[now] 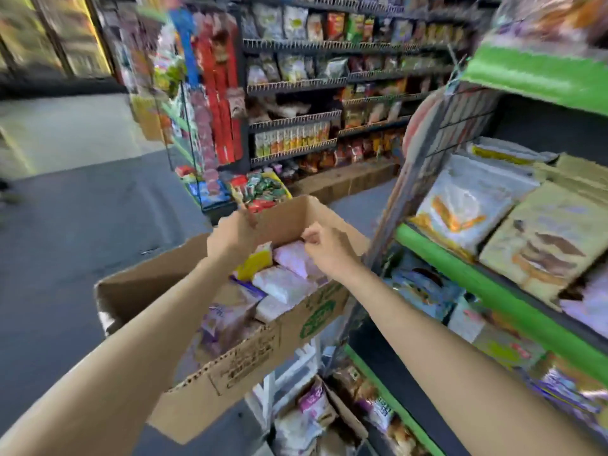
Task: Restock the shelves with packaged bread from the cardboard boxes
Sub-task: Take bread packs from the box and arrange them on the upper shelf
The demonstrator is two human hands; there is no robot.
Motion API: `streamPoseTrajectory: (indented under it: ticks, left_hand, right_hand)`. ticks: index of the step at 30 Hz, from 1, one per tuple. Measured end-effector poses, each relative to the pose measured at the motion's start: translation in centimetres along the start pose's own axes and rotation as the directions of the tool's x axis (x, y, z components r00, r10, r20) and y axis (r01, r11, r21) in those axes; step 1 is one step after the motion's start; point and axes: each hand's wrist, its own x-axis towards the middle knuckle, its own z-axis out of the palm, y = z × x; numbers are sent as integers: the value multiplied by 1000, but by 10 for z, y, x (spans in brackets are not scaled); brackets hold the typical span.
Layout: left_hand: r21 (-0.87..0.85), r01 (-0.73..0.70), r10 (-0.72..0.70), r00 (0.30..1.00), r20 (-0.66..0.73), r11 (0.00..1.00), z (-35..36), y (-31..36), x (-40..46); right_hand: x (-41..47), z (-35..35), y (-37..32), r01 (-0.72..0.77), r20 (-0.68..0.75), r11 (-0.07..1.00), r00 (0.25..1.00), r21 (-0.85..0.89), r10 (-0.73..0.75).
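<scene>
An open cardboard box (256, 353) sits in front of me, filled with packaged bread. A yellow pack (255, 263) and pinkish-white packs (283, 286) lie near its far end. My left hand (230, 236) reaches into the far end of the box above the yellow pack, fingers curled; whether it grips anything is unclear. My right hand (329, 246) hovers over a pink pack (292, 255), fingers pinched at its top edge. The green-edged bread shelf (487, 284) stands to the right, with bagged bread (467, 205) lying on it.
A second box (316, 413) with bread packs stands on the floor below the first. Dark wire shelves of snacks (296, 83) fill the far wall. A low display of sweets (260, 189) sits beyond the box. Grey floor (82, 209) spreads to the left.
</scene>
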Motion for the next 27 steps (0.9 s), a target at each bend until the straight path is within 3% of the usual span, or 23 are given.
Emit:
streamPoseTrajectory:
  ticks: [6, 10, 14, 19, 21, 24, 25, 27]
  left_hand:
    - [121, 62, -89, 968, 234, 991, 19, -116, 38]
    - [252, 170, -265, 872, 412, 953, 40, -165, 48]
    - [309, 334, -446, 775, 447, 891, 59, -200, 57]
    - [296, 383, -483, 726, 490, 875, 65, -206, 57]
    - [316, 473, -568, 644, 513, 822, 74, -225, 56]
    - [472, 302, -552, 584, 595, 828, 80, -246, 44]
    - [462, 309, -550, 571, 609, 832, 83, -250, 40]
    - [444, 287, -523, 578, 626, 849, 91, -253, 39]
  right_hand:
    - [55, 118, -6, -86, 310, 984, 941, -158, 132]
    - [73, 186, -1, -46, 541, 974, 825, -221, 162]
    - [83, 250, 8, -115, 575, 942, 766, -314, 285]
    - [72, 274, -1, -267, 673, 917, 622, -298, 400]
    - [72, 276, 6, -303, 625, 907, 657, -293, 422]
    - [73, 284, 18, -507, 483, 849, 712, -149, 510]
    - [75, 285, 18, -581, 454, 811, 707, -63, 542]
    - [78, 288, 13, -706, 439, 646, 698, 291, 566]
